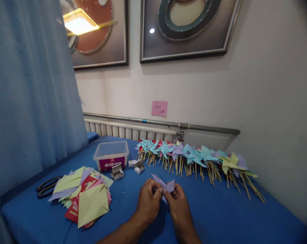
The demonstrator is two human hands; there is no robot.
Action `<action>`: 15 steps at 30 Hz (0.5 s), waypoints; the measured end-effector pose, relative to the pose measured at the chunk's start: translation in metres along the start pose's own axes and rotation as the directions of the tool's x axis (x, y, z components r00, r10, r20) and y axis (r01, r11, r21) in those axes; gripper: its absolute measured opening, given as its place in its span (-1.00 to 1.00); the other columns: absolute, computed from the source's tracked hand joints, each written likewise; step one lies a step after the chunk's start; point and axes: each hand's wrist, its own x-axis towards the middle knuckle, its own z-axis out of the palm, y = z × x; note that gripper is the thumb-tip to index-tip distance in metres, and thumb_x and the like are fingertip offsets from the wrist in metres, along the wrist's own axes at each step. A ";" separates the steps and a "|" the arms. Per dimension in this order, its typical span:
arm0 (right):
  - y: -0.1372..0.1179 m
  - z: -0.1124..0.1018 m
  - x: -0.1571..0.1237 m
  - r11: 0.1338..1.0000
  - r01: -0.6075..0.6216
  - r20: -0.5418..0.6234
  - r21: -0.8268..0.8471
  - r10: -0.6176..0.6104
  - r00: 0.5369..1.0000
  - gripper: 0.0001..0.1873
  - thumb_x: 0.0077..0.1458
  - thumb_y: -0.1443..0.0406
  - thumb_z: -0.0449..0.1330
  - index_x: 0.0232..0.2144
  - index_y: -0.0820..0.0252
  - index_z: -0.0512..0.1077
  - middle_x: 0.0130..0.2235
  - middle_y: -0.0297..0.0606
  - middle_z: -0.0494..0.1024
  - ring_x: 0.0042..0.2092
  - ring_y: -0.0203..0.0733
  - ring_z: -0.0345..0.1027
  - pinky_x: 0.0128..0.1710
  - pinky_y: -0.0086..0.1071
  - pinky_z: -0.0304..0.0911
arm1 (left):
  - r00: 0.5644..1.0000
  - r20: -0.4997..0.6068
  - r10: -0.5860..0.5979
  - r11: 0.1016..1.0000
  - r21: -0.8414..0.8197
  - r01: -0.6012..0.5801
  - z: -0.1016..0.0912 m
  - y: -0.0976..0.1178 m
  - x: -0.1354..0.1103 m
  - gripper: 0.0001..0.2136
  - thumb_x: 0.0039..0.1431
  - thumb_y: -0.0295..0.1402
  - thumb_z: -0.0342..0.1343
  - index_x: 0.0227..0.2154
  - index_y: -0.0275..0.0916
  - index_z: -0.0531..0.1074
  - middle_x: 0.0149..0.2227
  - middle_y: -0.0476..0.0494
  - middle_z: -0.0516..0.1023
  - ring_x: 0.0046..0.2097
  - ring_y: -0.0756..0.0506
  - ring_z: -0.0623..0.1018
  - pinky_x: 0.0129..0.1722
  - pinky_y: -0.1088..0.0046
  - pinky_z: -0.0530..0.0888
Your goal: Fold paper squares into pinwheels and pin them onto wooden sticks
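Note:
A piece of purple paper (170,186), partly folded with its corners standing up, is held between my two hands above the blue table. My left hand (148,199) pinches its left side between thumb and fingers. On the right side, my right hand (179,205) grips it, the thumb pressed near the paper's middle. The tips of both thumbs almost meet there, and whatever lies under them is hidden. To the left of my hands is a loose pile of cut paper squares (93,203) in yellow, red, purple and green.
Finished paper pinwheels (194,155) on thin sticks lie in a long row at the back right. A clear plastic tub (111,150) stands behind small open boxes (117,172). Black-handled scissors (45,188) lie partly under the pile. A blue curtain (36,84) hangs at the left.

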 end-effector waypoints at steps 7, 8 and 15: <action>0.001 -0.002 -0.002 1.000 0.008 0.010 -0.012 -0.008 1.000 -0.68 -0.11 0.15 0.46 -0.31 0.07 0.48 -0.36 -0.34 0.65 -0.28 -0.09 0.53 -0.19 -0.30 0.38 | 0.999 0.050 0.012 0.998 -0.061 -0.009 -0.002 -0.004 0.002 -0.86 0.16 -0.38 0.07 -0.51 -0.20 0.37 -0.39 -0.03 0.43 -0.30 -0.08 0.43 -0.23 0.41 0.34; 0.002 -0.002 -0.002 1.000 0.009 0.010 -0.012 -0.009 1.000 -0.67 -0.11 0.15 0.46 -0.31 0.07 0.48 -0.36 -0.34 0.64 -0.29 -0.09 0.52 -0.20 -0.30 0.38 | 0.998 0.062 0.014 0.997 -0.078 -0.009 -0.002 -0.005 0.003 -0.86 0.15 -0.38 0.07 -0.52 -0.20 0.37 -0.39 -0.03 0.42 -0.29 -0.08 0.43 -0.23 0.40 0.35; 0.006 -0.002 0.001 1.000 -0.007 -0.010 0.017 0.008 1.000 -0.61 -0.21 0.14 0.49 -0.35 0.08 0.44 -0.44 -0.40 0.58 -0.37 -0.16 0.44 -0.31 -0.35 0.32 | 0.997 0.076 0.030 0.994 -0.103 -0.022 -0.003 -0.007 0.004 -0.85 0.14 -0.35 0.07 -0.52 -0.20 0.35 -0.37 -0.04 0.40 -0.28 -0.09 0.43 -0.20 0.39 0.36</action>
